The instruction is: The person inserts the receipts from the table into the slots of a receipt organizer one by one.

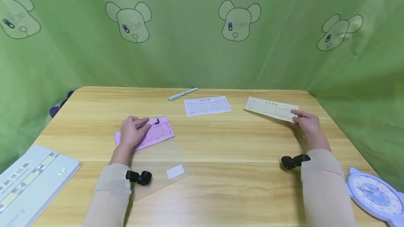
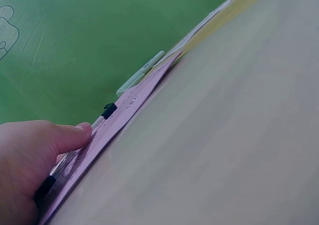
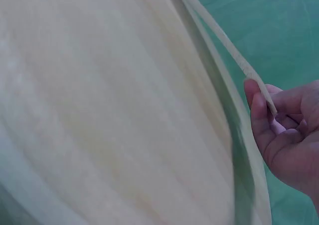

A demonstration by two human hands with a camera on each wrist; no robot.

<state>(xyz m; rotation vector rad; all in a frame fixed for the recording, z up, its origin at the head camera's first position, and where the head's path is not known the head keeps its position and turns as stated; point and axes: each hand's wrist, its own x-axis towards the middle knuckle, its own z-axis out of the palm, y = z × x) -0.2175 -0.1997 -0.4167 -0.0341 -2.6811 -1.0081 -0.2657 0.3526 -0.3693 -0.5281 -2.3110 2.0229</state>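
Here, the right hand [image 1: 307,123] pinches a cream printed slip [image 1: 269,109] at its right end, above the far right part of the wooden table [image 1: 240,171]. The slip's long axis slants: its free end points left and away from the person, while the gripped end lies nearer. In the right wrist view the slip appears nearly edge-on, its held end raised off the table (whether the free end touches, one cannot tell).

The left hand [image 1: 130,132] pinches the metal clip [image 2: 99,120], which has black ends, thumb resting along the bar. Beneath it lies a pink printed slip [image 1: 157,134], its long axis running from near left to far right, with the clip roughly following that line. The clear board [image 1: 154,172] extends from under the pink slip toward the person, a white label [image 1: 175,171] near its right corner.

Between the hands, farther back, a white printed slip [image 1: 207,107] lies nearly crosswise, right end slightly farther off. Just beside it, a pale green marker [image 1: 183,94] points far right.
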